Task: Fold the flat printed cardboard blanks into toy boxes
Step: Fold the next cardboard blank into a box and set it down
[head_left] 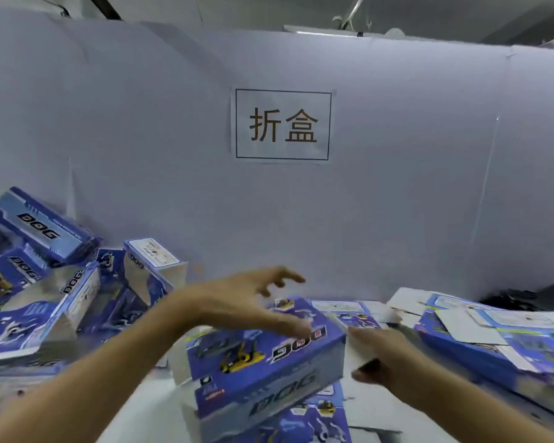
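Box (263,356): glossy printed cardboard, blue-purple, rectangular and already squared up, with "DOG" lettering and a yellow robot-dog graphic on its top face. It sits near centre on the white table (355,407), tilted slightly, resting on a flat blank (314,420) of the same print. Its left end shows plain grey-white board (a flap (178,366), not closed).

Left, from near to far: a loose pile (45,276) of folded boxes, same blue print, lying at odd angles, several with open ends showing unprinted inner board. One box (154,266) stands on end at the pile's right edge, white label panel up.

Right: a stack (499,340) of flat blanks, printed faces and white flaps overlapping, edges ragged. A dark object (525,297) lies behind it; too blurred to identify.

Far: a pale grey-blue paper-covered partition (109,123), smooth with faint seams. A white sign (282,124) with a black border and two printed characters is fixed at its centre.

Left hand (247,302): forearm comes in from near left, palm down above the box's far-left corner, fingers spread and released, thumb laid over the top face. Motion blur prevents judging whether it touches.

Right hand (381,356): at the box's right end, fingers curled round a pale flap edge (362,343) there (grasp looks like a pinch, blurred).
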